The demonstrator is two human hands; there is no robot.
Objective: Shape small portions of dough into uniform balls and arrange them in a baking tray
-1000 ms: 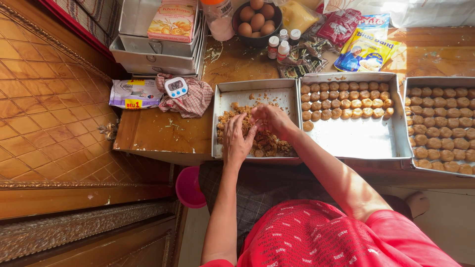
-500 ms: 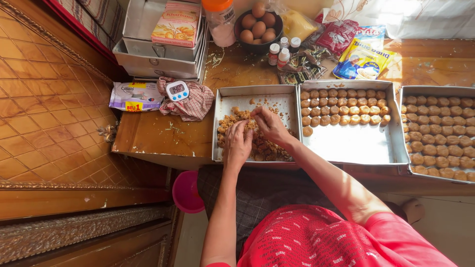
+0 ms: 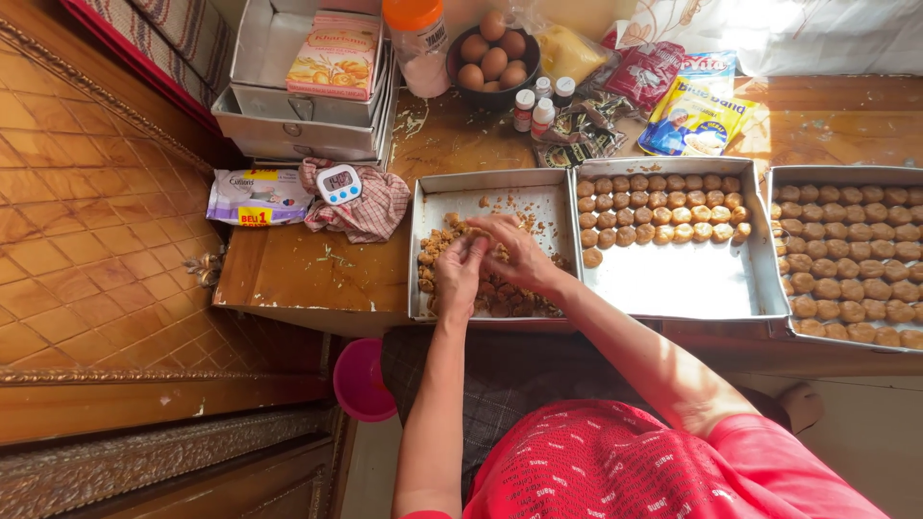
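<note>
Both hands meet over the left tray point(image 3: 437, 197), which sits at the near edge of the wooden tabletop point(image 3: 288, 269) and holds a loose heap of brown dough pieces point(image 3: 500, 298). The left hand point(image 3: 460, 274) and the right hand point(image 3: 514, 252) are curled together with fingertips touching, apparently pinching a small bit of dough between them, though the piece itself is mostly hidden. Judging by the trays, the work looks well along but unfinished: the far right tray point(image 3: 846, 178) is filled with rows of shaped balls, while the middle tray point(image 3: 673, 284) has only about three rows of balls point(image 3: 659, 207) along its far side, the rest bare metal, and plenty of dough is left.
</note>
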